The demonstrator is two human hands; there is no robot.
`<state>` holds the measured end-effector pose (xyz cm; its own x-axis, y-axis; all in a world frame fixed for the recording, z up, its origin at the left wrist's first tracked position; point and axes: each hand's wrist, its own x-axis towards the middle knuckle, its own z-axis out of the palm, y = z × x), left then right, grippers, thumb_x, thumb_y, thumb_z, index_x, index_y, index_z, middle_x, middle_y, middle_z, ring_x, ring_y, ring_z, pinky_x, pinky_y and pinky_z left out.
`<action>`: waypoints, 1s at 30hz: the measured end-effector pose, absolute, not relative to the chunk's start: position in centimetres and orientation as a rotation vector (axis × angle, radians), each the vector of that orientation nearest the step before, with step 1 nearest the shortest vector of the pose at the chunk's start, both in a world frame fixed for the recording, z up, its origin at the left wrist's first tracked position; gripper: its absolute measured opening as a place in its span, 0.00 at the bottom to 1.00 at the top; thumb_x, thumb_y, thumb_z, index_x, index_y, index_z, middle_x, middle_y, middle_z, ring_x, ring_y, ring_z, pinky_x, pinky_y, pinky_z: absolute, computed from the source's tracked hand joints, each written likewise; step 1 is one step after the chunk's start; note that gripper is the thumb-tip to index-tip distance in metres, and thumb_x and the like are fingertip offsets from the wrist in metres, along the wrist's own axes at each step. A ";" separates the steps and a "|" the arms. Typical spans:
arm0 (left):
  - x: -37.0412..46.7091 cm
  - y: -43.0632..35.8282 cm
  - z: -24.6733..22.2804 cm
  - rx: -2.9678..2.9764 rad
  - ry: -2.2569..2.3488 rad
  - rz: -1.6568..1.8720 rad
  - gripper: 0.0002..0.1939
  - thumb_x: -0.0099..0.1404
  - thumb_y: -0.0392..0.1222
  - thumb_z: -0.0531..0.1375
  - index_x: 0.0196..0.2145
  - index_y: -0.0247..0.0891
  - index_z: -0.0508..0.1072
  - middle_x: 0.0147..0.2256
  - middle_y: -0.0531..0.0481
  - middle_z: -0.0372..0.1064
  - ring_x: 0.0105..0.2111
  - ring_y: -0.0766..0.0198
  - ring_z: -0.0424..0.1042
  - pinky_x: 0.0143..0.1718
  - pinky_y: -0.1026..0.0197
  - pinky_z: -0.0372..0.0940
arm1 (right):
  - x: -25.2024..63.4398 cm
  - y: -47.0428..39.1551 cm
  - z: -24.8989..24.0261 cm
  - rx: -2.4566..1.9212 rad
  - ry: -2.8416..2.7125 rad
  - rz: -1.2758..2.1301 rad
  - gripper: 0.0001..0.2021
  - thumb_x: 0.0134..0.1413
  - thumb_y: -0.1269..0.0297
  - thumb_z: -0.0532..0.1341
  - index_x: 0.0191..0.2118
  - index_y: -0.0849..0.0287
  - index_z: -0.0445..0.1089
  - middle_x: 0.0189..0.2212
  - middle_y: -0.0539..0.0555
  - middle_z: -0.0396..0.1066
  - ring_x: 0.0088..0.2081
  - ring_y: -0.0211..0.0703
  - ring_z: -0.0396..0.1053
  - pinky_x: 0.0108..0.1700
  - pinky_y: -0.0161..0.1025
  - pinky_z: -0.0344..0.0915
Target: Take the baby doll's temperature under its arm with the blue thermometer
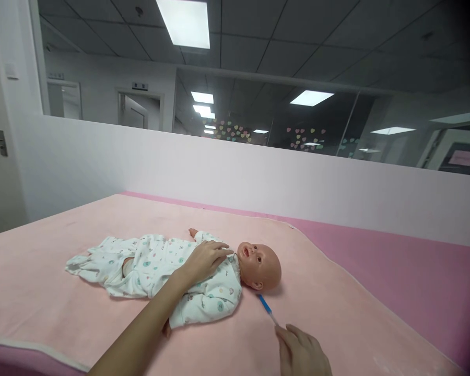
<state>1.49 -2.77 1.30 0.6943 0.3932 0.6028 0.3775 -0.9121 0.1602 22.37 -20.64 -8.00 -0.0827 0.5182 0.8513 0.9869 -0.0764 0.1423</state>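
Observation:
A baby doll (260,266) in a white outfit with small coloured prints lies on its back, head to the right. My left hand (207,259) rests flat on the doll's upper chest, fingers stretched toward its neck. Below the doll's head, my right hand (302,351) pinches the pale end of a thin stick with a blue end (265,304). The blue end points up-left and lies just under the head near the ear; whether it touches the doll I cannot tell. One doll hand (193,232) shows beyond the chest.
Under the doll spreads a peach-pink mat (329,308) with a pale piped edge. A brighter pink surface (407,266) shows past it. Behind stands a low white wall (219,172) with glass above. A door with a handle (0,142) is at the left.

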 end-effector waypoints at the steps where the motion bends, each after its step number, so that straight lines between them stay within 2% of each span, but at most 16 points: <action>1: 1.6 -2.8 1.2 2.899 0.640 1.017 0.18 0.65 0.39 0.44 0.48 0.49 0.65 0.46 0.52 0.66 0.43 0.64 0.65 0.43 0.60 0.58 | 21.3 -20.0 -6.9 -1.636 -1.586 -1.061 0.12 0.50 0.69 0.50 0.29 0.58 0.71 0.28 0.55 0.70 0.30 0.44 0.66 0.30 0.38 0.61; 3: 1.9 -2.9 1.0 2.940 0.624 0.973 0.17 0.65 0.38 0.45 0.47 0.48 0.67 0.42 0.51 0.68 0.41 0.64 0.66 0.42 0.60 0.58 | 19.0 -18.1 -4.3 -1.604 -1.605 -0.938 0.13 0.52 0.71 0.48 0.31 0.59 0.70 0.30 0.55 0.70 0.33 0.42 0.66 0.37 0.37 0.61; 4: 2.0 -2.9 1.0 2.946 0.622 0.951 0.16 0.65 0.38 0.45 0.45 0.47 0.68 0.39 0.51 0.69 0.40 0.64 0.66 0.41 0.60 0.58 | 17.8 -16.9 -3.1 -1.612 -1.650 -0.848 0.13 0.53 0.72 0.47 0.32 0.59 0.69 0.30 0.55 0.69 0.33 0.40 0.66 0.37 0.36 0.61; 8: 2.3 -2.8 0.7 2.839 0.719 0.964 0.12 0.62 0.38 0.49 0.37 0.41 0.71 0.34 0.51 0.70 0.34 0.65 0.66 0.36 0.63 0.58 | 14.7 -11.2 -0.2 -1.747 -1.757 -0.605 0.12 0.52 0.75 0.48 0.26 0.60 0.65 0.22 0.51 0.66 0.22 0.34 0.60 0.25 0.32 0.52; 11: 2.3 -2.3 0.5 2.693 0.859 0.995 0.09 0.59 0.36 0.51 0.31 0.36 0.71 0.30 0.50 0.70 0.31 0.65 0.66 0.32 0.64 0.57 | 13.8 -8.0 -0.5 -1.740 -1.782 -0.663 0.08 0.51 0.75 0.49 0.27 0.61 0.64 0.23 0.51 0.65 0.25 0.36 0.61 0.26 0.32 0.51; 14: 2.2 -1.8 0.4 2.619 0.814 0.981 0.09 0.58 0.34 0.50 0.31 0.36 0.71 0.31 0.49 0.70 0.32 0.65 0.66 0.32 0.65 0.56 | 13.6 -7.0 -1.9 -1.580 -1.790 -0.754 0.08 0.50 0.76 0.49 0.30 0.61 0.63 0.25 0.53 0.64 0.29 0.39 0.61 0.30 0.34 0.54; 20: 2.3 -1.4 0.3 2.597 0.803 0.941 0.08 0.56 0.38 0.53 0.25 0.36 0.71 0.26 0.50 0.65 0.27 0.66 0.63 0.29 0.65 0.54 | 13.7 -7.6 -3.2 -1.379 -1.721 -0.536 0.12 0.45 0.78 0.47 0.34 0.62 0.63 0.29 0.54 0.63 0.33 0.41 0.60 0.35 0.37 0.59; 26: 2.3 -1.7 0.4 2.482 0.773 0.979 0.07 0.55 0.39 0.54 0.27 0.36 0.70 0.28 0.52 0.67 0.29 0.67 0.64 0.30 0.66 0.55 | 13.4 -7.9 -3.1 -1.301 -1.646 -0.379 0.19 0.38 0.82 0.46 0.38 0.62 0.62 0.31 0.54 0.62 0.36 0.41 0.60 0.38 0.38 0.61; 30: 2.2 -1.9 0.3 2.412 0.767 1.009 0.07 0.55 0.39 0.54 0.29 0.36 0.70 0.28 0.52 0.69 0.28 0.67 0.64 0.29 0.67 0.56 | 13.3 -7.8 -3.2 -1.194 -1.619 -0.391 0.20 0.40 0.83 0.45 0.38 0.60 0.63 0.32 0.53 0.61 0.37 0.40 0.60 0.40 0.38 0.62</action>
